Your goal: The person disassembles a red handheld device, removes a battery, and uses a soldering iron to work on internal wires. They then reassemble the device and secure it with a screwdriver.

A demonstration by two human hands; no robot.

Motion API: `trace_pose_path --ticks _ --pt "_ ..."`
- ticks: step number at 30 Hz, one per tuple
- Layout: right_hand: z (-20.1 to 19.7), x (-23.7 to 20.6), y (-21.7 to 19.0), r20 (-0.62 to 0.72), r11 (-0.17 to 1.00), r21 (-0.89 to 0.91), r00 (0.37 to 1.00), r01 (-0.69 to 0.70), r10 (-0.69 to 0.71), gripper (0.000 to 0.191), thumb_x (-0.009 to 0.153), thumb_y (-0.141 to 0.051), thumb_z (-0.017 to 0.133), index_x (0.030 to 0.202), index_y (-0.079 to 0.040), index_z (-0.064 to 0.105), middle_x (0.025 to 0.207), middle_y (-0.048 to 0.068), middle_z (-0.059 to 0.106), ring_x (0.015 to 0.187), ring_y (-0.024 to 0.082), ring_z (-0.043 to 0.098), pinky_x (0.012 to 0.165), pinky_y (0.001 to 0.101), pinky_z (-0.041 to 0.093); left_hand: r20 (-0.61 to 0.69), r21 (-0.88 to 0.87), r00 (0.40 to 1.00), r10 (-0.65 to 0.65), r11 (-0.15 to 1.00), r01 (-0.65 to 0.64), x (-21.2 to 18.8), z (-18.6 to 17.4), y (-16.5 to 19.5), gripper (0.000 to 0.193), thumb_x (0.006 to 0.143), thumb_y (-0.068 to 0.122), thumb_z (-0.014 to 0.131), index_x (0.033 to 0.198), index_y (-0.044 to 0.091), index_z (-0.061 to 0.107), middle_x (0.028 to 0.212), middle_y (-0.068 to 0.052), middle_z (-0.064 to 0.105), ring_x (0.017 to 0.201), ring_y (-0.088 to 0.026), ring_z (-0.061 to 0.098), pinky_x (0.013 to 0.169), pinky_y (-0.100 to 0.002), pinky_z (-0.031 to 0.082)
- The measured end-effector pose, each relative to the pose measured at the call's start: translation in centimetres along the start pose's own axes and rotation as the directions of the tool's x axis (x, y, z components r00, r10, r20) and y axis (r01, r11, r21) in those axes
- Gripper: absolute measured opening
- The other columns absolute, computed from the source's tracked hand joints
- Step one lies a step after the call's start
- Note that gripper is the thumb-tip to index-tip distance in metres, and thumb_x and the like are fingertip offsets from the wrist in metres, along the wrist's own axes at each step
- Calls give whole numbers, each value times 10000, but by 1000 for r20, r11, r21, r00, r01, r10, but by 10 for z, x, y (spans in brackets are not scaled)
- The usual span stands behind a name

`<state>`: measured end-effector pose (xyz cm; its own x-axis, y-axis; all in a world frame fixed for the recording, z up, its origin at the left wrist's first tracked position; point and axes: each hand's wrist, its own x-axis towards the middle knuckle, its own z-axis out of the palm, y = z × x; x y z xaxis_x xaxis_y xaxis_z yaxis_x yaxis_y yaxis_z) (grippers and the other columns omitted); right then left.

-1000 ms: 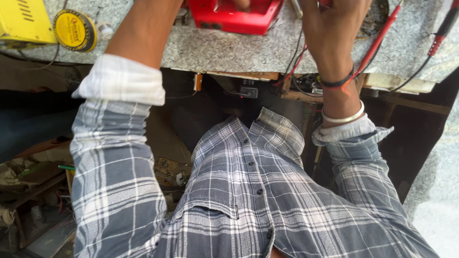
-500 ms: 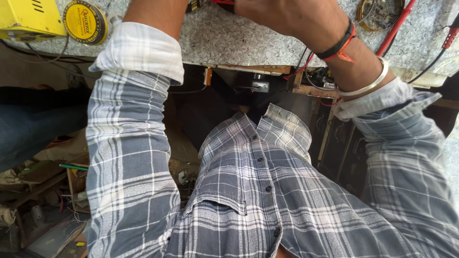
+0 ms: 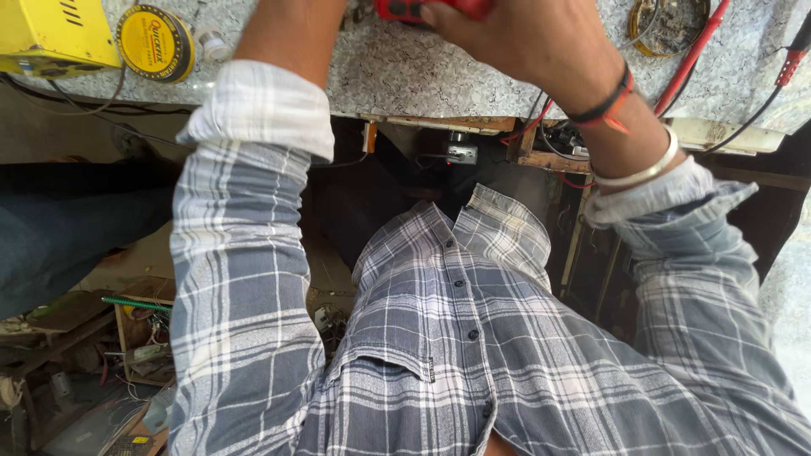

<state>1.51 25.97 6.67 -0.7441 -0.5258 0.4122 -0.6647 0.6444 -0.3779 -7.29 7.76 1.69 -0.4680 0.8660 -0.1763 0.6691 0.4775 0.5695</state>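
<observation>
The speckled stone tabletop [image 3: 405, 76] fills the top of the view, its front edge running from 9 to 3 o'clock. At 12 o'clock a red device [image 3: 405, 8] lies on it, mostly cut off by the frame. The right hand [image 3: 515, 38] rests over the device with fingers curled down on it; how firm the grip is cannot be told. The left hand is out of view beyond the top edge, only the forearm showing, so whether it is open or closed cannot be told.

A yellow box [image 3: 51, 34] sits at 10 o'clock with a round yellow tin [image 3: 154, 40] just beside it. A red probe lead [image 3: 688, 59] and a black lead [image 3: 760, 93] trail off the tabletop edge at 2 o'clock, near the right wrist.

Risks, as judged: the wrist or sleeve cuff could snag the hanging leads and drag the device. The device sits close to the edge; a loose hold could let it slide off. Exposed wiring under the tabletop could catch a lead.
</observation>
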Motion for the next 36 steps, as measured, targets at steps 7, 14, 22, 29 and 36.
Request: trace_pose_path --ticks 7,14,22,29,36 --pt "-25 -75 43 -233 685 678 806 -266 544 365 1179 -116 651 863 19 527 726 66 529 603 134 460 563 264 305 -30 -16 999 14 1000 -14 12 -5 -3 185 797 235 811 821 68 734 591 -91 662 473 -217 654 449 -382 535" --pt "-46 -108 40 -222 693 655 800 -302 558 332 1224 -208 603 1000 24 523 782 96 573 634 135 514 581 263 356 -275 239 961 -9 968 77 -1 24 0 164 805 227 805 806 78 736 581 -80 659 466 -209 651 448 -380 534" --pt "-42 -91 -5 -69 655 700 886 -285 459 282 1206 -257 568 1229 22 540 928 113 627 745 117 579 676 230 460 -586 500 810 16 794 346 -11 68 14 145 815 219 799 789 90 740 570 -67 655 458 -198 648 445 -378 533" --pt "-35 -78 -21 -55 749 567 892 -342 449 447 1113 95 702 1389 -26 372 1181 150 695 976 129 692 827 232 590 -717 348 696 -36 846 403 -2 67 22 157 828 250 800 794 105 751 568 -57 660 462 -204 654 451 -377 533" --pt "-27 -81 -37 -160 819 529 922 -221 352 748 1130 218 718 1567 -134 222 1235 180 687 1145 223 706 988 288 557 -753 95 645 -131 948 303 -77 27 28 450 932 502 849 918 62 755 694 -100 700 575 -279 682 547 -413 536"
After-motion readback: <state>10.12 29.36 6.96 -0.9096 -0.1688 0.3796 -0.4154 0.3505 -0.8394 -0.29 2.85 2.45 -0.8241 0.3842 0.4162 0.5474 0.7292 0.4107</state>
